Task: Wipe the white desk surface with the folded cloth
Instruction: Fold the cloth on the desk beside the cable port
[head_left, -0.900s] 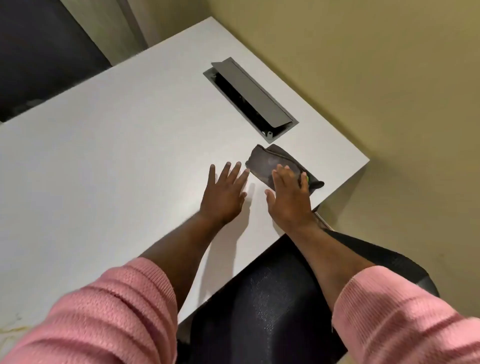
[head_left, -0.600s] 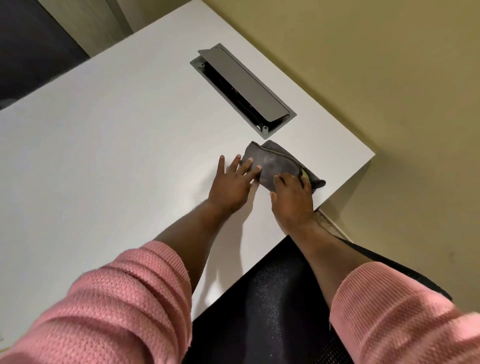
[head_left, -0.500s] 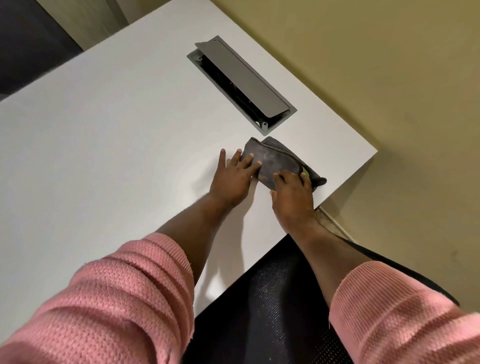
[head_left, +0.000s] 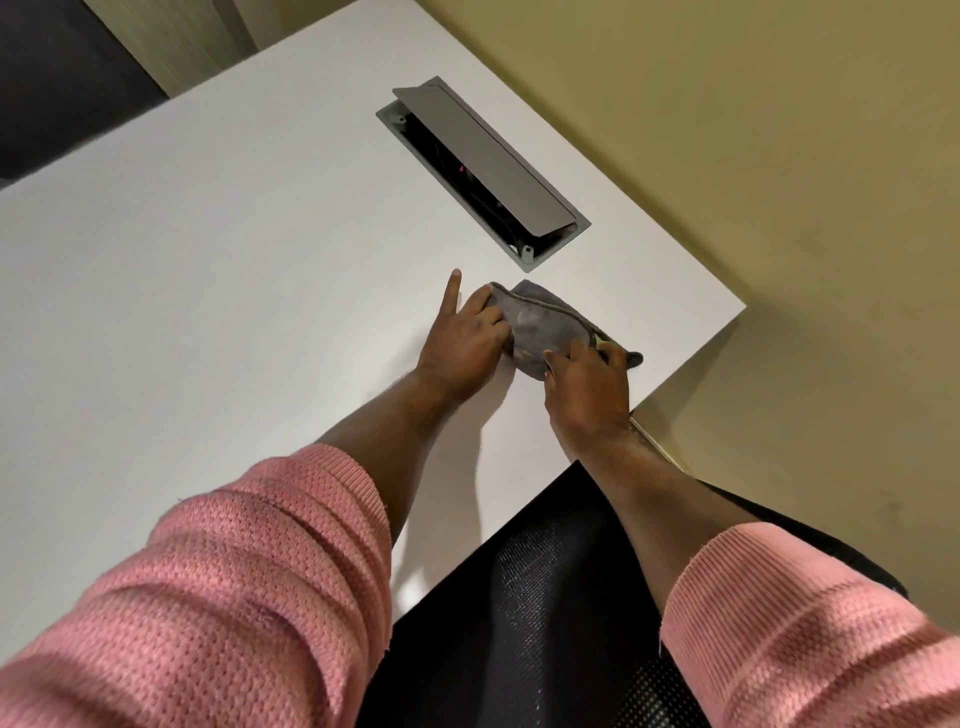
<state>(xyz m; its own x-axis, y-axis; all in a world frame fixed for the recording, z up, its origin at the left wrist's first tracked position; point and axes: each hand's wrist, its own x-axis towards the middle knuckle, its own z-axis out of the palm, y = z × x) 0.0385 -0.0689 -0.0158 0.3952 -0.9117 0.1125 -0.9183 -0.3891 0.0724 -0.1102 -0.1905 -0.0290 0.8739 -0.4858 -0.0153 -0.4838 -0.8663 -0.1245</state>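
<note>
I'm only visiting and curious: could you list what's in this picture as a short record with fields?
surface: white desk
cloth: grey, folded, near the desk's right corner
left hand: fingers on the cloth's left end, index finger pointing out
right hand: fingers on the cloth's near edge
hatch: grey cable hatch, lid raised, beyond the cloth

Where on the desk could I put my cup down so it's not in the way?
The big bare stretch of the white desk, left of the left hand and the open cable box, is free. The right corner is crowded: both hands, with the right hand, hold the grey cloth there.
</note>
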